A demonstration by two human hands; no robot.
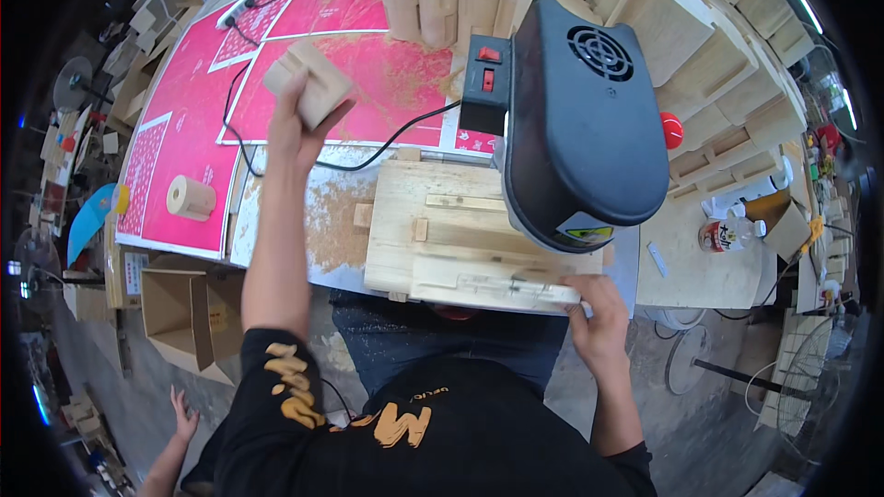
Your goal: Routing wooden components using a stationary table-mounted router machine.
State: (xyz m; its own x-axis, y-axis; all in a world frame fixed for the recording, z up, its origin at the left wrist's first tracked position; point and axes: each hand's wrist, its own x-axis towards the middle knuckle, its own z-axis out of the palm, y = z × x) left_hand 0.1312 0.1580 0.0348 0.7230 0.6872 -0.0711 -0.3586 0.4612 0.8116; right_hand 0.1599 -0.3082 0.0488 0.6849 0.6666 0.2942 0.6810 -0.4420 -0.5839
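My left hand (293,133) is raised over the pink-sheeted part of the bench, its fingers closed around a pale wooden block (318,92) with a grooved face. At the front edge of a wooden jig (396,258), my right hand (600,315) grips the right end of a narrow wooden strip (516,289) that has dark marks. Above the jig stands a black-housed drill press (589,120), with red switches on its left side. Its housing hides whatever is under the head.
A short wooden cylinder (191,198) with a hole lies at left. Stacked wooden pieces (727,64) line the back and right. A black cable (396,140) crosses the bench. A plastic bottle (727,235) stands at right; a cardboard box (189,317) and another person's hand (184,416) are lower left.
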